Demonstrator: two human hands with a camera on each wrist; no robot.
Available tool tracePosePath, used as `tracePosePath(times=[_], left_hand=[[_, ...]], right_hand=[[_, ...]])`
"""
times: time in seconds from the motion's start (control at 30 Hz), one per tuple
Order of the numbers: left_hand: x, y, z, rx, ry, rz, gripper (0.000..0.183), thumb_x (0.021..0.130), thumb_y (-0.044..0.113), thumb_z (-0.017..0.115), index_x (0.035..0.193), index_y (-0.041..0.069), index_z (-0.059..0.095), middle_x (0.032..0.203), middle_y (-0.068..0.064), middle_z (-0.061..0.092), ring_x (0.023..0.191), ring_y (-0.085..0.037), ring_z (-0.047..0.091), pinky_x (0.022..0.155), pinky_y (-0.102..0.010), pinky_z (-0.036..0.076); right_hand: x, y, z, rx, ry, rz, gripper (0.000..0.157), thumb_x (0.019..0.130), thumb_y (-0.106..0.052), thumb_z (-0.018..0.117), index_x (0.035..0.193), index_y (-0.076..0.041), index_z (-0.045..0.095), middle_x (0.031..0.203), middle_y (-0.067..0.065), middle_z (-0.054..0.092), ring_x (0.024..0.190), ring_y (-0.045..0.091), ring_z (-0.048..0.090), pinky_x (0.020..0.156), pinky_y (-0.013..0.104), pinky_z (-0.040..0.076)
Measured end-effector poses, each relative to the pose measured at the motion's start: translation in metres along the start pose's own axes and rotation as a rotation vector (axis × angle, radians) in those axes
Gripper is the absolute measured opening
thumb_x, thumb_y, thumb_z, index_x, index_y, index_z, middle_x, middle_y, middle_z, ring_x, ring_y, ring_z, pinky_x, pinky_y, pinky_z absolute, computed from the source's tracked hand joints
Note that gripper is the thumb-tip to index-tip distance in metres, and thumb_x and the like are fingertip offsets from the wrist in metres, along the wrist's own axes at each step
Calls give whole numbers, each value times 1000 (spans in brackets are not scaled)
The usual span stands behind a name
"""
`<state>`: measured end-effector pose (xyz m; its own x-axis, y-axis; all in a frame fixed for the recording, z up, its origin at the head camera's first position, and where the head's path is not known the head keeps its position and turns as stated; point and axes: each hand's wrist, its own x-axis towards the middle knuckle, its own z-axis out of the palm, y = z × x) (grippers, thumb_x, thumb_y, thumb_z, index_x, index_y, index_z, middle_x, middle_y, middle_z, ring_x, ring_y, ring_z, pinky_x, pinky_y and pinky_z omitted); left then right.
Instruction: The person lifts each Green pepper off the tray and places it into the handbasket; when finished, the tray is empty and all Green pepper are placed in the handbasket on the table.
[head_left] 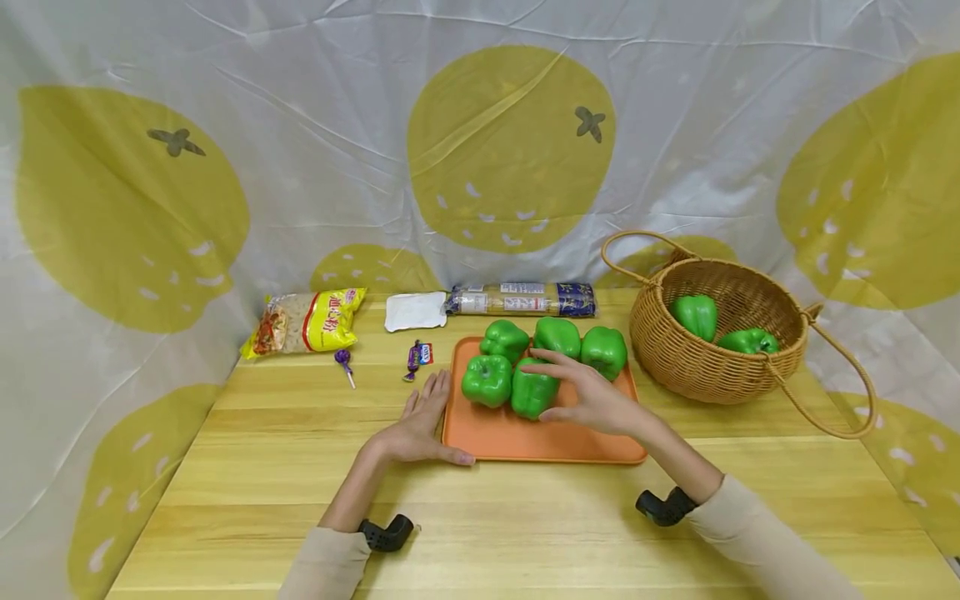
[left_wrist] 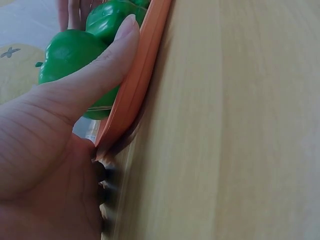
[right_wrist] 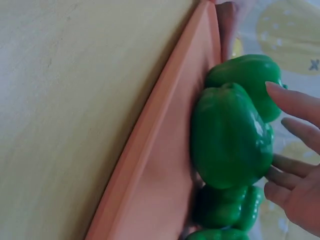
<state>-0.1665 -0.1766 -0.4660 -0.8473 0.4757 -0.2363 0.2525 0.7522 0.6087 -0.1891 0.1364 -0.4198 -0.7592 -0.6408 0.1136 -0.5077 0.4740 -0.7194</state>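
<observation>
An orange tray (head_left: 585, 442) lies on the table with several green bell peppers on it. My left hand (head_left: 416, 429) rests at the tray's left side, fingers extended along the edge and thumb at the front left corner. In the left wrist view the thumb (left_wrist: 107, 62) lies over the tray rim (left_wrist: 137, 80), in front of a pepper (left_wrist: 70, 52). Over the front middle pepper (head_left: 534, 392) reaches my right hand (head_left: 592, 400), its fingers spread and loosely bent. The right wrist view has those fingertips right beside that pepper (right_wrist: 230, 137), not closed round it.
To the tray's right stands a wicker basket (head_left: 690, 379) holding two green peppers, its handles (head_left: 840, 367) sticking out. Behind lie a noodle pack (head_left: 517, 300) and a white packet (head_left: 415, 311). At left are a yellow food bag (head_left: 307, 321), a lollipop (head_left: 343, 360) and wrapped candy (head_left: 414, 358).
</observation>
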Motion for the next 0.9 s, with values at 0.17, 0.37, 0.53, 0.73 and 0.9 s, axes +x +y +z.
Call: tracePosePath(times=[0.17, 0.37, 0.53, 0.73, 0.9], left_hand=[[1, 1, -1, -4, 7, 0, 135, 69, 57, 80, 153, 2, -10, 162, -16, -16, 150, -34, -15, 119, -59, -9], [0, 1, 0, -8, 8, -3, 135, 68, 57, 80, 153, 2, -10, 162, -15, -15, 150, -34, -15, 119, -59, -9], [1, 0, 0, -5, 2, -4, 136, 68, 59, 80, 153, 3, -10, 162, -15, -16, 150, -33, -15, 119, -59, -8], [1, 0, 0, -3, -3, -6, 137, 67, 60, 79, 153, 3, -12, 162, -15, -17, 150, -32, -17, 119, -58, -11], [1, -1, 1, -6, -2, -5, 137, 68, 60, 79, 153, 3, -12, 162, -15, -16, 150, -32, -17, 119, -58, -11]], right_hand=[[7, 0, 7, -56, 10, 19, 70, 76, -18, 82, 140, -19, 52, 156, 13, 33, 142, 40, 32, 108, 61, 36], [12, 0, 14, -162, 36, 32, 73, 72, -19, 85, 139, -17, 54, 154, 13, 37, 141, 39, 33, 110, 60, 35], [13, 2, 17, -207, 79, 24, 70, 72, -19, 85, 136, -17, 57, 150, 13, 41, 138, 37, 38, 109, 59, 37], [14, 4, 18, -218, 101, 25, 69, 70, -20, 86, 134, -18, 60, 148, 15, 44, 135, 38, 42, 108, 60, 37], [15, 4, 16, -241, 92, 7, 67, 68, -22, 88, 130, -19, 63, 144, 15, 48, 133, 38, 44, 108, 61, 36]])
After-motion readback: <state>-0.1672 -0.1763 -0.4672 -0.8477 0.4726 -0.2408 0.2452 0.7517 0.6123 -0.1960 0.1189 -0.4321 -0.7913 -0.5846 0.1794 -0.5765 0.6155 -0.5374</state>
